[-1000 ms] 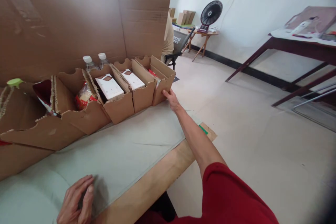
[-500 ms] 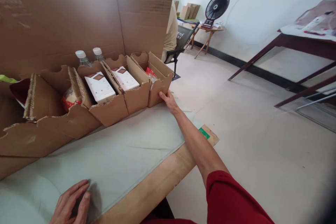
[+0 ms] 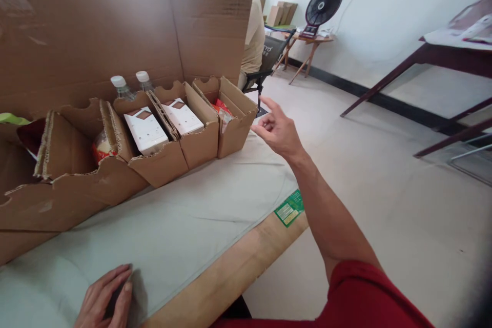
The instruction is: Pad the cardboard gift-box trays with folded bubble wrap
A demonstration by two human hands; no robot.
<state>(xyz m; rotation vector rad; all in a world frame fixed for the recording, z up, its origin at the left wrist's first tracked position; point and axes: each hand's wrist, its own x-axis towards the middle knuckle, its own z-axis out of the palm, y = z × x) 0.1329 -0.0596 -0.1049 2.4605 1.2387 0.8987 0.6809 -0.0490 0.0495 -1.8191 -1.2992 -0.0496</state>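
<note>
A tall cardboard sheet [image 3: 126, 20] is standing behind a row of open cardboard boxes [image 3: 154, 138] on the grey-covered table [image 3: 200, 225]. The end box [image 3: 234, 113], nearest the table's corner, is holding red packets. The right hand [image 3: 277, 130] is hovering in the air just beside this box, fingers loosely spread, holding nothing. The left hand [image 3: 103, 300] is lying flat on the cover, open and empty. To handle the end box well, I think it is better to grip its side wall, not the thin scalloped rim.
</note>
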